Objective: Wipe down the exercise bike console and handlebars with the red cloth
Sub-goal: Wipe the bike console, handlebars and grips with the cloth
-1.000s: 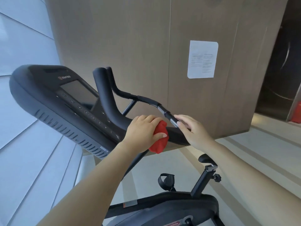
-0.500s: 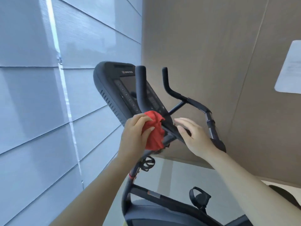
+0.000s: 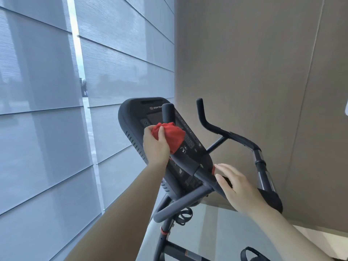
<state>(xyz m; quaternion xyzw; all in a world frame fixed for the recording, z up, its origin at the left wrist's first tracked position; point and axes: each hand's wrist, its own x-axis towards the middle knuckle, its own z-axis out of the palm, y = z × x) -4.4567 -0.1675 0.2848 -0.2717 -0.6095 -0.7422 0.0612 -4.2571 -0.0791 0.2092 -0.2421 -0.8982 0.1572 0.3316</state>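
Left hand (image 3: 156, 147) clamps the bunched red cloth (image 3: 170, 135) round the near handlebar horn (image 3: 168, 113), console (image 3: 131, 119) right behind its knuckles. Right hand (image 3: 239, 187), fingers straight, lies flat on the lower bar (image 3: 188, 165), far handlebar (image 3: 243, 140) rising just beyond its fingertips, window blinds (image 3: 47, 129) well out past the left hand

Translucent grey roller blinds (image 3: 47, 129) cover the window left of the left hand (image 3: 156, 147), with a bright gap (image 3: 79, 72) between two of them. Beyond and right of the right hand (image 3: 239, 189) stands a brown wood-panel wall (image 3: 244, 63). Pale floor (image 3: 226, 232) lies below both hands.
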